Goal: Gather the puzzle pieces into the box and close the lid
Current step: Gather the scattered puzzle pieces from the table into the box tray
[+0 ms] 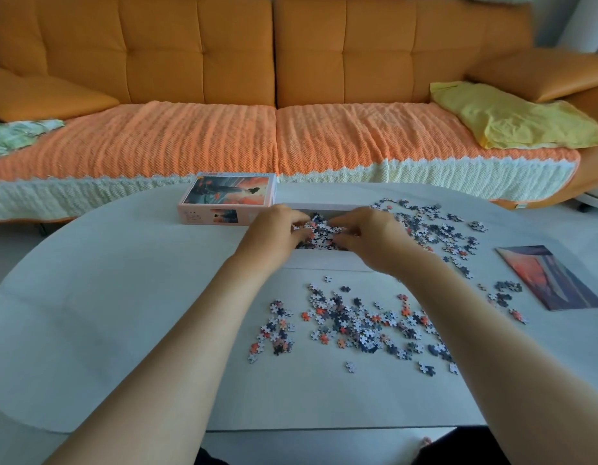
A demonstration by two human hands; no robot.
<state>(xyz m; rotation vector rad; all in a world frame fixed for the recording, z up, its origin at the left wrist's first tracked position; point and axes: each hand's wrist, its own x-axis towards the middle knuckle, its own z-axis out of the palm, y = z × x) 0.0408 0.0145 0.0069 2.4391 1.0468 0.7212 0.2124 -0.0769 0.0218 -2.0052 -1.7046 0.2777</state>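
Puzzle pieces (319, 229) bunched up between 2 hands, right over the open white box (324, 263). Left hand (274, 234) on the left side of the bunch, right hand (371, 238) on the right side, fingers of both curled in and squeezing the bunch from 2 sides. Bunch touching both hands, low over the inside of the box, with more pieces under it in the box. Resting on those or hanging just above: cannot tell. 1 box, at the far middle of the white table (123, 297). 1 lid (228, 196), pink with a picture on top, lying just beside the box on its left, not on it. Far too many puzzle pieces to count, but 3 loose groups out on the table: 1 big heap (354, 325) near the front, between the 2 arms; 1 wide spread (431, 229) just right of the box, by the right hand; 1 small clump (505, 290) far to the right. 1 picture sheet (555, 280) flat on the table, just beside that small clump. Behind the table, 1 orange sofa (274, 62) with 1 yellow cloth (512, 119) at its right end and 1 green cloth (19, 135) at its left end.
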